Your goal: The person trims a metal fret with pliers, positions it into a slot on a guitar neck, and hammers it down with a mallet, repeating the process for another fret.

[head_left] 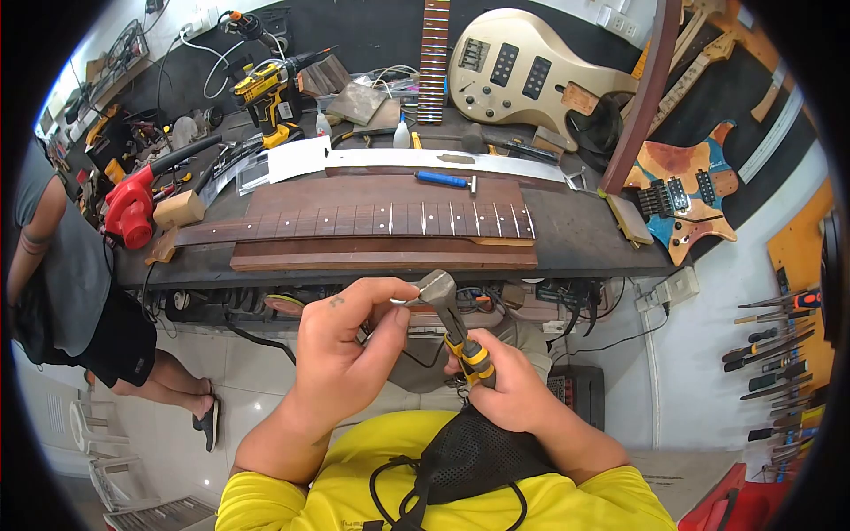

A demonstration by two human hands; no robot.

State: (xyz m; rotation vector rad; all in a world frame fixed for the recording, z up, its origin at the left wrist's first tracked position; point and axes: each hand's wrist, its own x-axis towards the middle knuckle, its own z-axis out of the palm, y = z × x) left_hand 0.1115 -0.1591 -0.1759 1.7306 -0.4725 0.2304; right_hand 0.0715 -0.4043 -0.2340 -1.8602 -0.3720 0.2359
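Observation:
My right hand (515, 382) is wrapped round the yellow-and-black handles of a pair of end-cutting pliers (449, 311), whose metal head points up and away from me. Between the thumb and forefinger of my left hand (341, 350) is a short, thin piece of shiny wire (401, 302), held right at the pliers' jaws. Beyond both hands, a guitar neck (354, 221) lies across the bench on a brown wooden board (292, 195). Bright metal frets cross its right part, while the slots toward the headstock look dark.
A blue-handled razor (441, 180) lies behind the neck on the bench (580, 234). A gold bass body (522, 71) leans at the back, near a yellow drill (266, 93). At left are a red blower (133, 208) and another person (75, 257). Files (779, 354) hang at right.

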